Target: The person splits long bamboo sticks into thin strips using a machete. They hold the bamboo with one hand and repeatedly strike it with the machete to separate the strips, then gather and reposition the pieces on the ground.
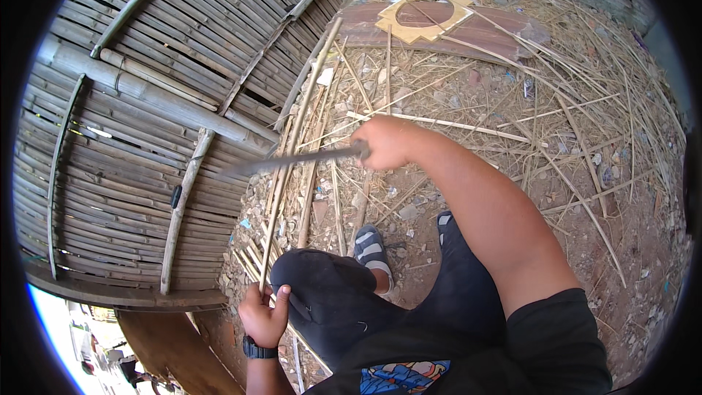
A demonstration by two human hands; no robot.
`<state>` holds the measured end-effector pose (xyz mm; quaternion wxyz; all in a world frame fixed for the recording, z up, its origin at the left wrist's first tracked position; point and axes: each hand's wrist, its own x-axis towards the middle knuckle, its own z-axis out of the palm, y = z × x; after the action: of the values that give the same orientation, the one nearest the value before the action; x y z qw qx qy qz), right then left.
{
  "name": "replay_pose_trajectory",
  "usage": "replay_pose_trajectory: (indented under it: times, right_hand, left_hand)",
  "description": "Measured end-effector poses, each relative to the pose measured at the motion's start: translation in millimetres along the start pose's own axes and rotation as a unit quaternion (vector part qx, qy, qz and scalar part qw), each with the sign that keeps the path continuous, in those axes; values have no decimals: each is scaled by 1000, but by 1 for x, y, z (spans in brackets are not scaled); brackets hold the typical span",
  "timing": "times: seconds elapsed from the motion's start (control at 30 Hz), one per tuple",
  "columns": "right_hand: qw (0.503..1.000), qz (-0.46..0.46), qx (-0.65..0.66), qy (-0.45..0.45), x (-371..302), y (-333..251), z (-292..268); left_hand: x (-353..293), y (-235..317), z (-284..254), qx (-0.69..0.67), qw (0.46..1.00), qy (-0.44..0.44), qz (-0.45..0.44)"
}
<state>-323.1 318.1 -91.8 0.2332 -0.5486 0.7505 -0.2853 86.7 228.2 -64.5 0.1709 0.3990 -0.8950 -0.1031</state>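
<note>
My right hand (pixel 384 143) is closed round the handle of a machete (pixel 300 159). Its dark blade points left, smeared by motion toward the tip, and crosses above a long thin bamboo pole (pixel 276 205). Beside my left knee, my left hand (pixel 263 316) is closed on the near end of that pole, thumb raised. From there the pole slants away along the foot of the slatted wall. More split bamboo strips (pixel 252 260) lie next to my left knee, partly hidden by the leg and hand.
A bamboo-slat wall (pixel 131 175) rises close on my left. At the far side, a pale wooden frame with a round hole (pixel 459 14) rests on a brown board (pixel 504 33). Straw, loose bamboo strips (pixel 578 201) and rubble cover the ground. My sandalled foot (pixel 371 249) is in front.
</note>
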Motion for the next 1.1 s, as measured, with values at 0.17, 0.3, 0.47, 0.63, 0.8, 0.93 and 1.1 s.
replay_pose_trajectory:
  times: [0.17,0.3,0.47,0.63,0.8,0.93,1.1]
  right_hand:
    - [984,62,55,159,1,45,-13]
    - [993,-36,-101,51,-16,-15,-6]
    - [989,-81,-121,9,-15,-31,2]
    - [970,110,114,187,-10,32,-28]
    - [994,-87,-60,32,-21,-33,-8]
    - [980,-123,-158,-9,-30,-50,-8]
    - [982,76,29,172,-10,32,-27]
  left_hand:
    - [-19,-21,-7,1,1000,14,-11]
    - [-11,-6,-4,-25,998,-49,-20]
    - [-11,-10,-2,-52,997,-52,36]
    - [-23,-23,-10,-31,999,-31,3]
    - [-17,-14,-4,-114,990,-74,-33]
    - [-11,-5,-7,-104,989,-90,44]
    - [-19,-36,-1,-88,992,-55,69]
